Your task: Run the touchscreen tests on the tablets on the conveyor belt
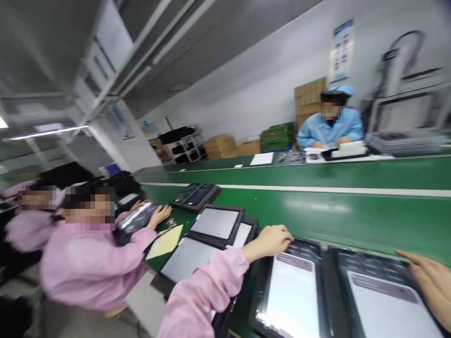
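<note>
At the lower right, two wrapped tablets lie side by side in dark foam trays, the left tablet [294, 291] and the right tablet [387, 300], both with whitish lit screens. My left hand [269, 241], in a pink sleeve, is at the left tablet's top left corner with its fingers bent together; what they pinch there is too small to tell. At the right edge, my right hand [431, 281] has its fingers stretched along the right tablet's upper right corner and is partly cut off by the frame.
More trayed tablets [215, 222] lie left of my arm, beside a yellow sheet [165, 241]. A person in pink [91, 267] handles a wrapped item at the left. Across the green table [334, 211] sits a person in blue [331, 126] with papers.
</note>
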`<action>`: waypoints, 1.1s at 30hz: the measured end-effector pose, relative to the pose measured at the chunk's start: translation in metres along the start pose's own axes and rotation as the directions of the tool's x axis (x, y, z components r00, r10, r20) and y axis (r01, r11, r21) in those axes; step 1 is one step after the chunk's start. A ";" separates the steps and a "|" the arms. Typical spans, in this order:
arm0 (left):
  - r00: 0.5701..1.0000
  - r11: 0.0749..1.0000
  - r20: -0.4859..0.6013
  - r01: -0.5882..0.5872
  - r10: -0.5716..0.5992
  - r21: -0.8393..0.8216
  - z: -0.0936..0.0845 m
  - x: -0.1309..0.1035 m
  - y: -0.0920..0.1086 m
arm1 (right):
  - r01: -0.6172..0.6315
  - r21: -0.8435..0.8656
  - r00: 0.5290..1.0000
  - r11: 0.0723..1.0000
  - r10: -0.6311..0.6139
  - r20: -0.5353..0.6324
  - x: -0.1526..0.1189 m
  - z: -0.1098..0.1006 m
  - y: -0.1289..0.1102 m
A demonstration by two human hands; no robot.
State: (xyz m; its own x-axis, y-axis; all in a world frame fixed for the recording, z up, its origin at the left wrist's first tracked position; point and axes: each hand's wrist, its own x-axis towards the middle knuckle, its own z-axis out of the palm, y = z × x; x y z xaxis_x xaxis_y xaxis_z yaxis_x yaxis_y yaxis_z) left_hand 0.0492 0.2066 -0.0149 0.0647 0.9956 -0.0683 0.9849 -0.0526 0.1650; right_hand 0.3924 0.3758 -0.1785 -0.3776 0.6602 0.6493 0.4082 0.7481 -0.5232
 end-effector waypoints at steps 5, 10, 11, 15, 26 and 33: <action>0.995 0.995 -0.038 -0.090 0.088 -0.033 -0.002 0.008 -0.010 | -0.224 0.069 0.974 0.972 0.224 -0.002 -0.004 -0.008 -0.013; 0.989 0.988 -0.002 -0.147 0.147 -0.048 -0.001 0.015 0.000 | -0.248 0.074 0.969 0.966 0.249 0.001 -0.002 -0.008 -0.030; 0.988 0.987 0.011 -0.153 0.154 -0.050 -0.002 0.018 0.001 | -0.253 0.076 0.967 0.964 0.253 0.004 -0.002 -0.009 -0.031; 0.989 0.987 0.046 -0.134 0.138 -0.083 -0.011 0.041 0.003 | -0.286 0.094 0.958 0.954 0.286 0.010 0.001 -0.012 -0.038; 0.907 0.988 0.407 -0.054 0.109 -0.143 0.008 0.111 0.037 | -0.335 0.128 0.934 0.934 0.347 -0.088 0.010 -0.009 -0.042; 0.825 0.965 0.502 -0.199 0.260 -0.173 -0.012 0.117 0.032 | -0.335 0.120 0.930 0.935 0.348 -0.120 0.012 -0.013 -0.047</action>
State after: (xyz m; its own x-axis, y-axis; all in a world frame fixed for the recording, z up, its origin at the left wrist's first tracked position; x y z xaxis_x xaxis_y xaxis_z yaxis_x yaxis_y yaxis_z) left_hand 0.0859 0.3222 -0.0060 0.3902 0.7684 -0.5072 0.9094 -0.2357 0.3426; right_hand 0.3798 0.3478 -0.1389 -0.1094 0.8661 0.4877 0.4085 0.4865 -0.7723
